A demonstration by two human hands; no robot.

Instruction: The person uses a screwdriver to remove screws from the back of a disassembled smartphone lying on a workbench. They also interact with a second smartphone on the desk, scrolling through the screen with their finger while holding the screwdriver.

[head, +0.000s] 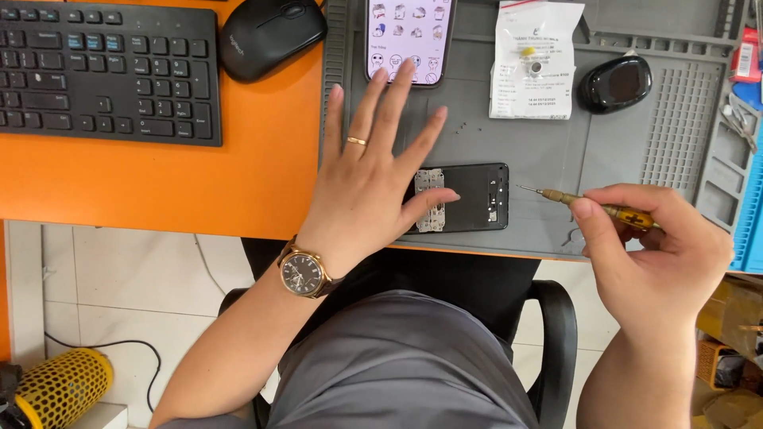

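Note:
An opened black phone body [473, 197] lies flat on a grey work mat [548, 159], its inner parts showing. My left hand [373, 171], with a ring and a wristwatch, rests spread over the phone's left end, thumb on its inside. My right hand [652, 254] grips a small yellow-handled screwdriver [592, 204], its thin tip pointing left and hovering just right of the phone, not touching it.
A second phone [409, 36] with a lit screen lies at the mat's far edge. A paper slip [534, 59] with small parts and a black oval object [616, 82] sit behind. Keyboard [107, 71] and mouse [270, 36] occupy the orange desk on the left.

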